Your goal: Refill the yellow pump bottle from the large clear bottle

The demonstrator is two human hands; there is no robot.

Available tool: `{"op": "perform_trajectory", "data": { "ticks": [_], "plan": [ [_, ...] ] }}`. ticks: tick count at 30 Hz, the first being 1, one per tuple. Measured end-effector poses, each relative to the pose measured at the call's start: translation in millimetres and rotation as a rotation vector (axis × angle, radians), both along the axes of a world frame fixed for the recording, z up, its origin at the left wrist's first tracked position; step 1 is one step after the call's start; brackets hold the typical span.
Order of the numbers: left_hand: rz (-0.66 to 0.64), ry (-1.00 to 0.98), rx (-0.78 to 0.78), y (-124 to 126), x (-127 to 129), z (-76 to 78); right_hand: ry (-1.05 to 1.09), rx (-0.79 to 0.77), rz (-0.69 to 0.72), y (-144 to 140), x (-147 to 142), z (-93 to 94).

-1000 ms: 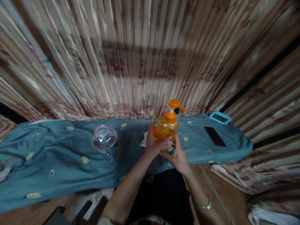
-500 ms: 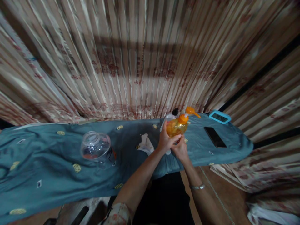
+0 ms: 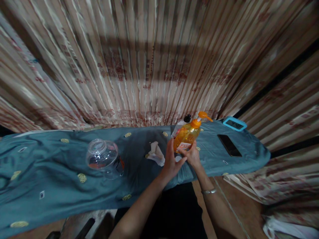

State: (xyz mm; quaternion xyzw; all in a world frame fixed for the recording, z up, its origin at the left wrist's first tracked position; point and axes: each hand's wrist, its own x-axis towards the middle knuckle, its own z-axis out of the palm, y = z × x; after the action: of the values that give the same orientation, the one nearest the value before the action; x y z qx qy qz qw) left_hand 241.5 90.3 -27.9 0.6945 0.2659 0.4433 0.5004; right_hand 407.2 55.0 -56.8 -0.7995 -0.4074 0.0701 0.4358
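A pump bottle (image 3: 188, 133) of clear amber plastic, with an orange pump head, leans to the right above the table. My right hand (image 3: 192, 155) grips its lower part, the thumb by the white and red label. At the bottle's lower left is my left hand (image 3: 171, 162), fingers stretched up and thumb apart; whether it touches the bottle I cannot tell. Partly hidden behind the amber bottle is a pale bottle with a black top (image 3: 186, 118). A crumpled whitish cloth or tissue (image 3: 156, 154) lies left of my left hand.
A clear plastic jar (image 3: 103, 157) stands to the left on the teal patterned cloth (image 3: 62, 186) covering the table. On the right are a black phone (image 3: 229, 145) and a blue-framed digital clock (image 3: 234, 123). Patterned curtains (image 3: 149, 66) hang behind.
My left hand has loosened from the bottle's side and dropped lower. The right hand has shifted up around the bottle's lower part, and the label now shows.
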Motion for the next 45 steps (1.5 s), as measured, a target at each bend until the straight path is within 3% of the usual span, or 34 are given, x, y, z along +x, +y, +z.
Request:
{"op": "perform_trajectory", "data": {
  "ticks": [9,15,19,23,31,38,45],
  "plan": [
    [0.058,0.148,0.135,-36.3,-88.2,-34.1,0.125,0.063,0.017,4.5,0.7,-1.3],
    [0.188,0.265,0.152,-49.7,-142.7,-47.1,0.151,0.175,-0.013,-8.0,-5.8,-18.6],
    [0.282,0.31,0.144,-39.7,-153.8,-48.1,0.153,0.243,-0.06,-35.8,-21.6,-42.9],
    [0.328,0.311,0.125,-22.6,-146.5,-51.3,0.107,0.266,-0.062,-56.9,-38.0,-60.3],
    [0.298,0.339,0.09,-17.5,-140.2,-61.9,-0.17,0.211,0.041,-60.2,-57.5,-61.9],
    [0.318,0.34,-0.06,-50.3,-191.5,-53.2,-0.265,0.154,0.101,-60.3,-58.2,-59.0],
    [0.492,0.225,-0.229,-86.5,-245.1,-48.0,-0.202,0.177,0.099,-61.7,-59.9,-53.6]
  ]
}}
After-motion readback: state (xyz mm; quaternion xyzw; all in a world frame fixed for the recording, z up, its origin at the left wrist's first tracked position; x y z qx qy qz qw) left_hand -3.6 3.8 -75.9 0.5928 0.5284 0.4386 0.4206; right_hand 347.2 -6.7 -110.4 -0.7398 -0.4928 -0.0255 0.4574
